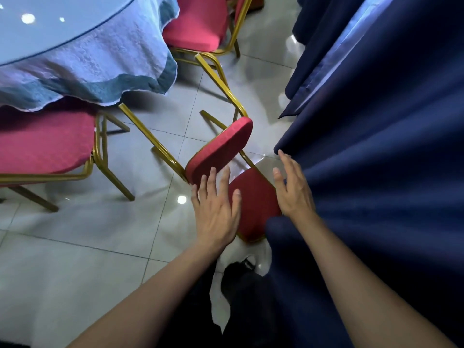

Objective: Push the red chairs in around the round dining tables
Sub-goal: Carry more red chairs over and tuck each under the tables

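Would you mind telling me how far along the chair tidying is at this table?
Done: the left chair has its seat tucked under the tablecloth. In hand: the left hand and right hand are open at the near chair, which stands clear of the table. Left: pushing it in; the far chair looks only partly in.

- Only one view: a wide-angle camera on the person's head.
- It faces forward and steeply down at the floor.
- Both forearms enter from the bottom edge, near the lens.
- Edges look bent.
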Motion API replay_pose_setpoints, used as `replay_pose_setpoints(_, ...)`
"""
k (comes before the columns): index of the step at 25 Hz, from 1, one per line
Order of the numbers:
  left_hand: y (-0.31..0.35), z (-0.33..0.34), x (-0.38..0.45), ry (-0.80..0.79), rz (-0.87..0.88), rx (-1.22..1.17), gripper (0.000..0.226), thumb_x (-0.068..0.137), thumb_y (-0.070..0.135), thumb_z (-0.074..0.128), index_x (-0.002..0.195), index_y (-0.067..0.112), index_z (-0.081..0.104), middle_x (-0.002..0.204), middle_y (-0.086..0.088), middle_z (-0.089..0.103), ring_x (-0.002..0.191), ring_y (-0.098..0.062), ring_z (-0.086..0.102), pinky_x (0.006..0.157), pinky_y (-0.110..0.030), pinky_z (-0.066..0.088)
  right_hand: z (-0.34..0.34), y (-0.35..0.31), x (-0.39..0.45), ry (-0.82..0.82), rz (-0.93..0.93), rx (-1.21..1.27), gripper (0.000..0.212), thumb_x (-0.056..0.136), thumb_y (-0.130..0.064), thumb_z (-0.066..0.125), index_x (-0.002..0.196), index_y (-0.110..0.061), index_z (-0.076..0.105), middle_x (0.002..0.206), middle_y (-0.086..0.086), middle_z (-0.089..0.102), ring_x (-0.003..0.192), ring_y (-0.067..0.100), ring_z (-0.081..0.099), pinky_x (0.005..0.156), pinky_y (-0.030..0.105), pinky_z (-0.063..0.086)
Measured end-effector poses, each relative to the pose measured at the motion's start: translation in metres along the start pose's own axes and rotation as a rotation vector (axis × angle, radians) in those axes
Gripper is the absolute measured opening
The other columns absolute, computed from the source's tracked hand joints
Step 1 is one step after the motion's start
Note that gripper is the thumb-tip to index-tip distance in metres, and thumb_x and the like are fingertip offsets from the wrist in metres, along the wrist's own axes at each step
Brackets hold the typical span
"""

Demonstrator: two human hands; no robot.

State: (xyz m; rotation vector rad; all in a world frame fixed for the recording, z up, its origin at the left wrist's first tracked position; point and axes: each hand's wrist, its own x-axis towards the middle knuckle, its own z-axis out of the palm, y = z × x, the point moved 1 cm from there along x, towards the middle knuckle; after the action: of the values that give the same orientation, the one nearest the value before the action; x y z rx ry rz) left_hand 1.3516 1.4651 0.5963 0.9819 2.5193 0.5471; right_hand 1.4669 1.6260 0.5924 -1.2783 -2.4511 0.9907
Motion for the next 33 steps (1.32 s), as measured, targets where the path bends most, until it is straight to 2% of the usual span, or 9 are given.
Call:
replay_pose_setpoints(4, -0.001, 0.048, 0.005, 0.009, -0.103, 0.009, 0.065, 0.1, 0.052, 0.015, 0.161, 0.03, 0.018, 0.166, -0.007, 0.022, 0.153, -0.027, 0.019, 0.124, -0.049, 0.011, 0.029, 0.044, 0.031, -0.068, 0.029, 0.007, 0.051, 0.109, -0.027, 0.042, 0.158, -0.015, 0.035, 0.158, 0.01, 0.04, 0.147, 0.025, 0.036, 0.119, 0.035, 0.028)
replay_pose_setpoints(6, -0.004, 0.081, 0.007, 0.027, -0.196, -0.025, 0.064, 0.1, 0.05, 0.017, 0.16, 0.03, 0.019, 0.165, -0.008, 0.024, 0.152, -0.028, 0.021, 0.124, -0.049, 0.013, 0.049, 0.074, 0.045, -0.127, 0.043, 0.014, 0.051, 0.109, -0.026, 0.043, 0.158, -0.015, 0.034, 0.158, 0.012, 0.039, 0.146, 0.027, 0.037, 0.12, 0.039, 0.03)
replay_pose_setpoints(11, -0.01, 0.195, 0.013, -0.001, -0.36, -0.099, 0.063, 0.1, 0.049, 0.018, 0.161, 0.031, 0.015, 0.167, -0.006, 0.019, 0.152, -0.03, 0.02, 0.122, -0.053, 0.017, 0.112, 0.174, 0.081, -0.207, 0.062, 0.008, 0.054, 0.109, -0.028, 0.041, 0.16, -0.017, 0.028, 0.159, 0.015, 0.035, 0.148, 0.029, 0.033, 0.12, 0.048, 0.031)
replay_pose_setpoints(16, -0.049, 0.331, 0.04, -0.072, -0.448, -0.142, 0.064, 0.099, 0.052, 0.018, 0.16, 0.038, 0.006, 0.169, -0.005, 0.012, 0.153, -0.034, 0.016, 0.121, -0.056, 0.017, 0.2, 0.293, 0.1, -0.308, 0.106, -0.052, 0.059, 0.108, -0.04, 0.038, 0.162, -0.024, 0.021, 0.165, 0.01, 0.026, 0.151, 0.025, 0.028, 0.122, 0.043, 0.028)
replay_pose_setpoints(21, -0.105, 0.448, 0.076, -0.127, -0.477, -0.164, 0.062, 0.104, 0.048, 0.028, 0.159, 0.043, 0.001, 0.17, -0.003, 0.005, 0.154, -0.035, 0.009, 0.12, -0.056, 0.016, 0.279, 0.39, 0.125, -0.334, 0.153, -0.058, 0.064, 0.106, -0.045, 0.043, 0.162, -0.027, 0.019, 0.166, 0.006, 0.023, 0.15, 0.026, 0.03, 0.121, 0.044, 0.03)
replay_pose_setpoints(26, -0.157, 0.539, 0.09, -0.18, -0.489, -0.107, 0.063, 0.104, 0.053, 0.025, 0.159, 0.044, -0.005, 0.17, -0.002, 0.001, 0.155, -0.035, 0.006, 0.119, -0.058, 0.018, 0.334, 0.474, 0.155, -0.361, 0.199, -0.08, 0.077, 0.099, -0.049, 0.057, 0.162, -0.032, 0.017, 0.164, 0.003, 0.024, 0.147, 0.028, 0.033, 0.118, 0.05, 0.034)
replay_pose_setpoints(28, -0.172, 0.574, 0.092, -0.212, -0.497, -0.101, 0.065, 0.102, 0.056, 0.022, 0.159, 0.043, -0.006, 0.17, 0.0, -0.001, 0.155, -0.033, 0.003, 0.121, -0.059, 0.017, 0.349, 0.509, 0.162, -0.406, 0.184, -0.115, 0.085, 0.094, -0.053, 0.063, 0.161, -0.038, 0.013, 0.164, 0.001, 0.022, 0.148, 0.028, 0.031, 0.117, 0.05, 0.035)
replay_pose_setpoints(33, -0.194, 0.643, 0.093, -0.276, -0.504, -0.099, 0.067, 0.099, 0.06, 0.021, 0.16, 0.041, -0.002, 0.17, 0.005, -0.002, 0.156, -0.03, -0.002, 0.122, -0.061, 0.013, 0.372, 0.576, 0.168, -0.503, 0.159, -0.327, 0.098, 0.084, -0.066, 0.068, 0.155, -0.058, 0.0, 0.17, 0.0, 0.009, 0.154, 0.029, 0.017, 0.119, 0.051, 0.024)
